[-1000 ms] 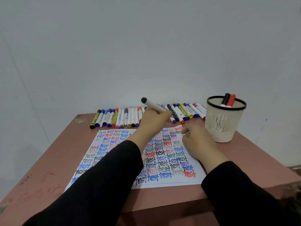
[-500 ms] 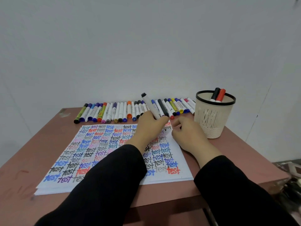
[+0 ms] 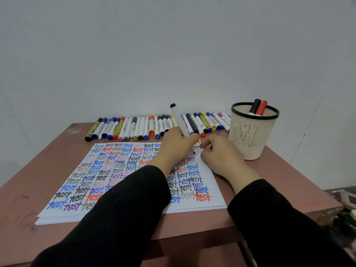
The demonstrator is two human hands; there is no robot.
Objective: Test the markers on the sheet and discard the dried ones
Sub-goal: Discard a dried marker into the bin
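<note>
Pink-brown bench, worn surface; front edge runs under both forearms, right edge falls away just beyond the right sleeve, with dark clutter below it too blurred to name. Bare bench lies open to the left of the left hand and in a narrow strip between the right hand and the right edge.

Sheet: white paper stack, covered in rows of "test" in black, blue, red and purple; both hands rest over its far right corner. A small blank patch shows beside the right hand.

Left hand: closed around a white-barrelled marker, black end up, dark tip down at or just above the paper; contact cannot be confirmed.

Right hand: loosely curled on the sheet just right of the tip, fingers bent; whether it pinches a cap cannot be told.

Row of markers: lying side by side beyond the hands, against the wall; the middle ones are partly hidden by the left hand.

Cream mesh cup: black rim, just right of the right hand, holding a black marker and a red marker.

Compared with half a second ago, the held marker stands steeper and its tip has dropped toward the paper; the right hand sits in nearly the same place.
</note>
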